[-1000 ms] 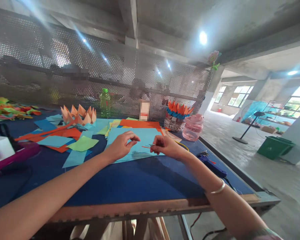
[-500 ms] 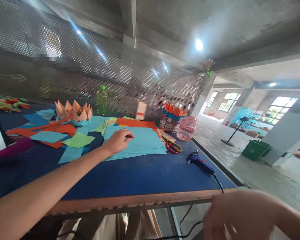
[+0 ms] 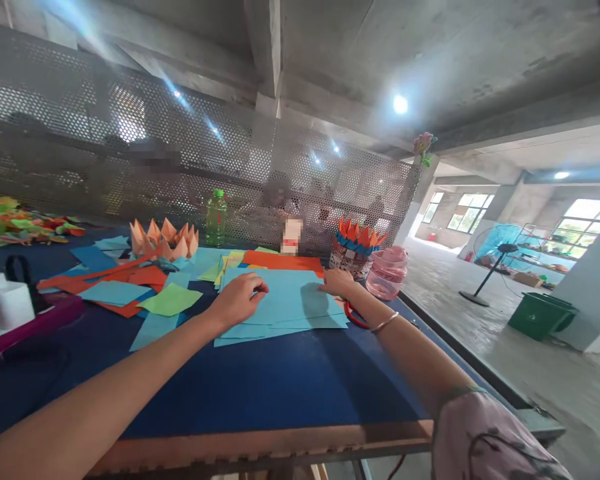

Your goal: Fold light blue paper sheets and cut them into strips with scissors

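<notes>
A stack of light-blue paper [image 3: 285, 300] lies on the blue tabletop. My left hand [image 3: 240, 299] rests on its left side, fingers loosely bent with a gap between thumb and forefinger. At the far right corner of the stack is my right hand [image 3: 338, 282], its fingertips over the top sheet and casting a shadow; whether they pinch it is hidden. Under my right forearm, the red handle of the scissors [image 3: 353, 317] shows in part. Behind the stack lie orange sheets [image 3: 285, 260].
A decorated holder with folded orange and blue paper points [image 3: 353, 253] and a pink jar [image 3: 386, 273] stand at the right. Further left are a peach folded-paper ring [image 3: 164, 240], a green bottle [image 3: 217, 219], loose paper pieces [image 3: 115, 293] and a white charger block [image 3: 10, 307].
My right hand has come up from below the table edge to the paper stack, its arm now covering the glue gun. My left hand stays on the paper. The view has shifted slightly.
</notes>
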### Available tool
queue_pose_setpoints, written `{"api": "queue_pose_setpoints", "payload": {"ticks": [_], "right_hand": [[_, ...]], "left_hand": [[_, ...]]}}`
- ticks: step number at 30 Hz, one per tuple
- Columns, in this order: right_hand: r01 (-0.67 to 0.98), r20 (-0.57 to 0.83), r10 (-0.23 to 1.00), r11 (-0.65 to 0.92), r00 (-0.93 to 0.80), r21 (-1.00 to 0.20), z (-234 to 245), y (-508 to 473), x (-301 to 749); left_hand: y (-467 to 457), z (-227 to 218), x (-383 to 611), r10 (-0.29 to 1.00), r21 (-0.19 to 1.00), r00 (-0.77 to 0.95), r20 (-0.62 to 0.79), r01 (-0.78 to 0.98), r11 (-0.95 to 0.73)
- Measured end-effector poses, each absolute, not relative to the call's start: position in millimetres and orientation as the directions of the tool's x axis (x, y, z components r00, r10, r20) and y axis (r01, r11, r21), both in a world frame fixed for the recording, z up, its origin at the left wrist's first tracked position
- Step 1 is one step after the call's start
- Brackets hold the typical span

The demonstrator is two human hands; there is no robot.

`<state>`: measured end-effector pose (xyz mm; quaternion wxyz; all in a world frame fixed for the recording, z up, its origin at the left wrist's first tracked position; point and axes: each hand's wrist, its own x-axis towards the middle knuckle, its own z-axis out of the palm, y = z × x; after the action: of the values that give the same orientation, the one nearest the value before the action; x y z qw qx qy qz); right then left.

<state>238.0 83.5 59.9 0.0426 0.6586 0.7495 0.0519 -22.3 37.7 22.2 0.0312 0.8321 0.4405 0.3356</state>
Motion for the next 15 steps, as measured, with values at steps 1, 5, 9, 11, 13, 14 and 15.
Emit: {"api": "queue_pose_setpoints", "payload": {"ticks": [1,5,9,11,13,14,15], "right_hand": [[0.986,0.003,0.994,0.106,-0.107,0.128,55,90,237],[0.995,0.023,0.997,0.068,-0.070,0.073,47,96,236],[0.987,0.073,0.985,0.159,-0.156,-0.033,66,79,242],[0.963,0.075,0.966,0.253,-0.247,-0.094,79,57,249],[0.931,0.036,0.942,0.336,-0.334,-0.146,88,19,260],[0.915,-0.008,0.928,0.365,-0.372,-0.170,91,-5,266],[0.888,-0.092,0.896,0.407,-0.433,-0.213,92,-32,273]], "left_hand": [[38,22,-23,0.753,0.344,0.387,0.532,0.714,-0.610],[38,24,-22,0.755,0.335,0.386,0.529,0.723,-0.604],[39,26,-23,0.766,0.338,0.383,0.516,0.731,-0.593],[39,26,-24,0.774,0.344,0.376,0.510,0.735,-0.584],[40,25,-25,0.779,0.350,0.369,0.507,0.737,-0.578],[41,25,-25,0.780,0.353,0.366,0.507,0.737,-0.576],[42,24,-25,0.780,0.355,0.365,0.508,0.736,-0.576]]}}
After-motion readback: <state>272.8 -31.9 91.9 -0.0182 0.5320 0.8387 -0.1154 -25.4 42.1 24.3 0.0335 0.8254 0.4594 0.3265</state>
